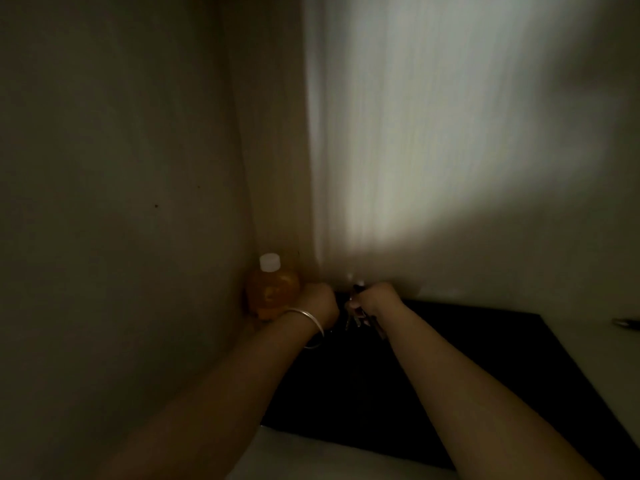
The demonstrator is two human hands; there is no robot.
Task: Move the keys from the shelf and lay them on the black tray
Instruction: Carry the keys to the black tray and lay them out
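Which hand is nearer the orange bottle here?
The left. The left hand, bangle on its wrist, sits right beside the orange bottle, overlapping its right edge. The right hand is farther right, over the black tray, gripping the keys.

Dim corner, shadowed left wall (pixel 114 168), pale right wall (pixel 433 133) with a soft light patch

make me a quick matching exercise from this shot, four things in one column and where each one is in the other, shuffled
Things:
1. orange plastic bottle with white cap
2. bunch of metal keys
3. silver bangle
4. flat black tray

Places:
A. on the left wrist
B. under both forearms
C. in the corner by the wall
D. in the right hand

Pairs: 1-C, 2-D, 3-A, 4-B
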